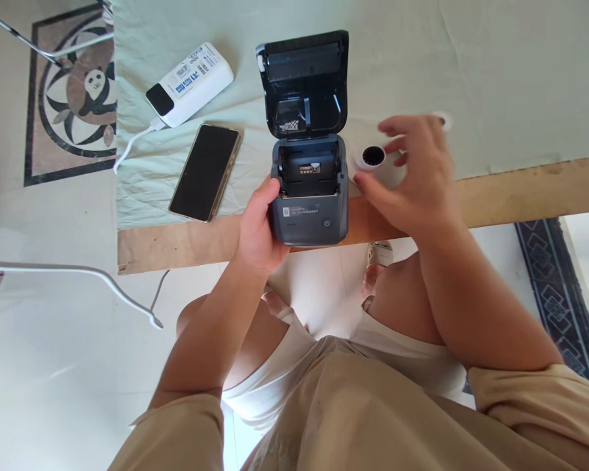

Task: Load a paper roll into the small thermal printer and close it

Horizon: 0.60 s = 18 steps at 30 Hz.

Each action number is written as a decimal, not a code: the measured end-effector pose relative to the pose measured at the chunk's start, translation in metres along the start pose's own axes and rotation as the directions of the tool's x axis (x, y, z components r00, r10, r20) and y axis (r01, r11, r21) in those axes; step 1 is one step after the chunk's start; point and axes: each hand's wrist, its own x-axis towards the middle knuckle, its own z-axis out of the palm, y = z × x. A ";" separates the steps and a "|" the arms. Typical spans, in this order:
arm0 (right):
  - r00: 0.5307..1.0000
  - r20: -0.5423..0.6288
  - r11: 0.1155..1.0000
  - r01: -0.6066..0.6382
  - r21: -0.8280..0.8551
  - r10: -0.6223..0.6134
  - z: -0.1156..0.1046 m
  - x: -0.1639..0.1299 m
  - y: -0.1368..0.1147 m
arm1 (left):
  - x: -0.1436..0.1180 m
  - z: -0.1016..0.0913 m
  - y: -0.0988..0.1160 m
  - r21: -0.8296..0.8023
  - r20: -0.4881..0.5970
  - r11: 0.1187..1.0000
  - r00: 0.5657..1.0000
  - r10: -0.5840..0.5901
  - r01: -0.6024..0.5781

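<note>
Holding the small dark grey box-shaped printer point(309, 209) at the table's near edge, your left hand point(258, 229) wraps its side so it stays put with its black lid point(304, 82) flipped up. Your right hand point(412, 176) hovers loose and holds nothing, fingers spread over the round white paper roll point(372, 157) lying just beside the printer. A black flat phone point(206, 171) lies well off to the left.

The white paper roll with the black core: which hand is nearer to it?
Right. The right hand hovers at the paper roll, fingers around it; the left hand grips the printer's far side.
</note>
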 end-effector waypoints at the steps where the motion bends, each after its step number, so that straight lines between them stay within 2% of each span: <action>1: 0.994 -0.110 1.000 0.024 -0.006 -0.024 -0.004 0.000 -0.002 | 0.000 0.000 0.001 0.004 -0.008 1.000 1.000 -0.006 0.006; 3: 0.962 -0.271 0.999 0.009 -0.050 -0.023 -0.010 0.001 0.000 | -0.001 0.000 0.002 0.017 -0.011 1.000 1.000 -0.019 0.019; 4: 0.956 -0.293 0.997 -0.034 -0.076 0.011 -0.012 0.001 0.005 | -0.002 0.000 0.003 0.024 -0.007 0.999 1.000 -0.021 0.021; 5: 0.959 -0.276 0.991 -0.093 -0.095 0.063 -0.012 0.002 0.011 | -0.003 -0.001 0.003 0.027 -0.005 0.999 1.000 -0.022 0.022; 8: 0.963 -0.121 0.958 -0.255 -0.129 0.240 -0.009 0.005 0.034 | -0.005 -0.002 0.003 0.021 -0.011 1.000 1.000 -0.019 0.019; 12: 0.952 -0.058 0.942 -0.305 -0.142 0.300 -0.006 0.006 0.048 | -0.003 -0.001 0.002 0.018 -0.017 0.999 0.999 -0.030 0.030; 15: 0.942 -0.049 0.942 -0.333 -0.044 0.331 -0.008 0.006 0.045 | 0.000 0.002 0.002 0.008 -0.028 1.000 0.999 -0.021 0.021; 17: 0.927 -0.038 0.922 -0.365 0.125 0.372 -0.009 0.005 0.045 | 0.000 0.005 0.002 -0.005 -0.024 1.000 1.000 -0.007 0.007; 18: 0.911 -0.024 0.883 -0.392 0.257 0.412 -0.011 0.005 0.047 | 0.000 0.005 0.003 -0.009 -0.012 1.000 1.000 -0.005 0.005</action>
